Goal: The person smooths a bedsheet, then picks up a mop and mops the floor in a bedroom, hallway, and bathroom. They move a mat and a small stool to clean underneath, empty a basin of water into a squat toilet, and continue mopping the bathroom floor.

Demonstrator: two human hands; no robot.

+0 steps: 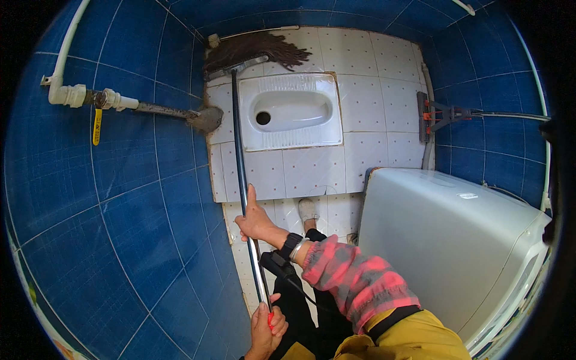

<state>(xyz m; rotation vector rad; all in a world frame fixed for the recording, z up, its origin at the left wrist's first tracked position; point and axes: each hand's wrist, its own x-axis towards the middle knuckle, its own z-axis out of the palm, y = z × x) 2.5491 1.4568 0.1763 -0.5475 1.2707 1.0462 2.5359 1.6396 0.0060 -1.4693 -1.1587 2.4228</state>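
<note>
My right hand [258,220] holds the metal handle of a mop [240,148] partway along, one finger lying along the pole. Lower down, my left hand [267,326] is closed around the handle's end, where a red part shows. The pole runs up past the left edge of a white squat toilet [290,141]. Beyond the toilet, the mop's dark strands [270,45] lie spread on the white tiled floor at the back left, hanging from a metal clamp bar.
A pipe [166,110] with a yellow-handled valve juts from the left wall to the floor. On the right stand a large white appliance [423,225] and a squeeze-type mop head [425,117]. A step edge [292,198] crosses the floor before my foot.
</note>
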